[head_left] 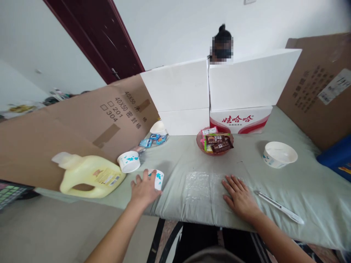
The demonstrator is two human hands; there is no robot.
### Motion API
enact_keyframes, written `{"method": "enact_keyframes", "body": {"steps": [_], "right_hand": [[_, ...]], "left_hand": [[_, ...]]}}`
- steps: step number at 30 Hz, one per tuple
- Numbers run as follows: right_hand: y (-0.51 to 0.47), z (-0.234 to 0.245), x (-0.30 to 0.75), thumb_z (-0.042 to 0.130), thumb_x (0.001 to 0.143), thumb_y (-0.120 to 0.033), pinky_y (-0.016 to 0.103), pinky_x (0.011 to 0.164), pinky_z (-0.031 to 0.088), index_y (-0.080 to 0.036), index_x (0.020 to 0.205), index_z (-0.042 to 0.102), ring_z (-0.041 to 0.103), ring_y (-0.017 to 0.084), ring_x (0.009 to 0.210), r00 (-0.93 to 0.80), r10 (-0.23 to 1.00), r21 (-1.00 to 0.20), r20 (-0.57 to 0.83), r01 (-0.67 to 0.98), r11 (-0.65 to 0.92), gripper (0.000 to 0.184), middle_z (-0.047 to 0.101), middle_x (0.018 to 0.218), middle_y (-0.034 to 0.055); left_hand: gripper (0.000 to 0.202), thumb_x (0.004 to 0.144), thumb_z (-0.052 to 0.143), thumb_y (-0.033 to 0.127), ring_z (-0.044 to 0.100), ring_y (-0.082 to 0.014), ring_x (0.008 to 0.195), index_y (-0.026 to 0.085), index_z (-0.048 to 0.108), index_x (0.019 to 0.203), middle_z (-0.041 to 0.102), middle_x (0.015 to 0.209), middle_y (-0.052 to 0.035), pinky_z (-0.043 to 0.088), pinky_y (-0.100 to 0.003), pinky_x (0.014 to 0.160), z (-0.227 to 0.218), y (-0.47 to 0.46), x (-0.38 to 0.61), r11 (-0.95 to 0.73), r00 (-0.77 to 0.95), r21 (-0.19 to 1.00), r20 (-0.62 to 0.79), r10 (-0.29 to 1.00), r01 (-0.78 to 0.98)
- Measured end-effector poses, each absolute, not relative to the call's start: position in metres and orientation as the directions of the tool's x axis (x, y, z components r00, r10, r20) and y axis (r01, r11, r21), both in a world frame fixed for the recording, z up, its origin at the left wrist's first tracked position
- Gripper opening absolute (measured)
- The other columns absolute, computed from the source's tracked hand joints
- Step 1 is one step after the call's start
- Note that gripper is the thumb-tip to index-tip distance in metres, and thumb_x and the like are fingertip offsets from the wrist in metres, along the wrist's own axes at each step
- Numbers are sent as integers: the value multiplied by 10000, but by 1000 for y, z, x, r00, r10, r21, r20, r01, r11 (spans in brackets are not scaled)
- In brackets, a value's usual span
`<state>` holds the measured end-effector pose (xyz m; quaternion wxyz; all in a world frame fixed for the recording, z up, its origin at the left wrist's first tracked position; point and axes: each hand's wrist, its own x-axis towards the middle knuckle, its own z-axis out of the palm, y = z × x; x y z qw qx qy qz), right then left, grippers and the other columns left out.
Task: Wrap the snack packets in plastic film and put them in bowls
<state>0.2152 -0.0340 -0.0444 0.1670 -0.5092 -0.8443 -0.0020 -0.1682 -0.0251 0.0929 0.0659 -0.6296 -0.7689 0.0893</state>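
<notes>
At the far left, a brown cardboard panel (38,135) stood along the green cloth-covered table (177,157), with a pale yellow jug (109,177) in front of it. Just right of the jug sat a white paper cup (128,162) with blue leaves. My left hand (144,188) came next, its fingers spread over a matching cup (158,179) near the table's front edge; I could not tell whether they gripped it. Farther back, blue packets (154,140) lay near a tilted white bowl (158,128).

White boxes (184,93) rose across the back. In front of me was a patch of clear crinkled plastic (199,182), and beyond it a pink bowl (202,149) heaped with snack packets (218,140), just before a red-and-white carton (241,120).

My right hand (240,199) lay palm down, fingers slightly parted, holding nothing. A slim white tool (279,207) was just to its right, with a paper bowl (280,155) beyond and a blue container (336,157) at the far right.
</notes>
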Motion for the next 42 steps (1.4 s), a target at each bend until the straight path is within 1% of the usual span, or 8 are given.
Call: {"method": "enact_keyframes", "body": {"steps": [4, 11, 16, 21, 25, 30, 37, 42], "right_hand": [[-33, -46, 215, 468, 922, -432, 499, 1105, 273, -226, 1409, 453, 315, 297, 1390, -423, 857, -171, 293, 859, 483, 529, 412, 1484, 99], [-35, -39, 214, 465, 923, -440, 495, 1109, 272, -214, 1410, 455, 323, 302, 1386, -424, 871, -171, 249, 866, 470, 537, 392, 1495, 100], [-35, -38, 214, 474, 917, -434, 501, 1108, 268, -211, 1406, 459, 337, 304, 1378, -419, 873, -176, 248, 867, 466, 539, 402, 1489, 100], [-35, -41, 214, 470, 919, -433, 498, 1104, 271, -222, 1406, 457, 329, 292, 1383, -425, 865, -173, 266, 862, 476, 531, 406, 1488, 94], [-35, -41, 214, 478, 915, -417, 495, 1090, 294, -225, 1402, 464, 353, 302, 1368, -420, 867, -145, 268, 872, 467, 523, 415, 1482, 88], [-36, -36, 214, 478, 916, -418, 494, 1098, 292, -213, 1392, 477, 352, 299, 1370, -422, 872, -166, 248, 869, 467, 519, 415, 1481, 93], [-36, -27, 215, 530, 888, -365, 498, 1097, 310, -192, 1340, 531, 379, 302, 1353, -409, 885, -238, 221, 857, 456, 484, 459, 1450, 101], [-35, -17, 227, 497, 919, -324, 469, 1028, 391, -171, 1202, 613, 478, 278, 1261, -363, 855, -325, 371, 812, 486, 341, 614, 1271, 116]], "left_hand": [[691, 768, 611, 330, 580, -325, 1102, 130, 385, 1390, 500, 1309, -186, 447, -396, 916, 106, -24, -198, 154, -164, -166, -45, 986, 974], [307, 861, 419, 234, 662, -281, 943, 228, 634, 1081, 694, 1065, -90, 476, -338, 767, 129, 6, -233, 211, -220, -157, -41, 975, 965], [403, 889, 386, 243, 633, -304, 1039, 166, 582, 1233, 626, 1218, -150, 484, -390, 848, 121, 24, -220, 250, -251, -67, -12, 968, 966], [535, 912, 451, 385, 422, -336, 1313, 108, 437, 1370, 405, 1433, -211, 394, -443, 1032, 97, 15, -178, 74, -87, 53, 333, 939, 996], [594, 710, 739, 330, 232, -427, 1401, 258, 557, 1271, 266, 1549, -100, 291, -567, 1082, 80, 13, -157, -167, 171, -46, 114, 979, 985], [184, 786, 641, 350, 504, -303, 1234, 182, 638, 860, 418, 1445, -127, 410, -381, 1037, 84, 14, -196, 25, -18, -44, 156, 988, 999], [210, 792, 565, 395, 526, -306, 1192, 194, 598, 739, 567, 1236, -123, 430, -395, 1008, 73, -29, -281, 324, -319, -4, 156, 935, 946], [444, 814, 556, 509, 419, -382, 1271, 159, 566, 1088, 490, 1314, -170, 359, -539, 1038, 71, -54, -253, 279, -277, 86, 572, 772, 956]]}}
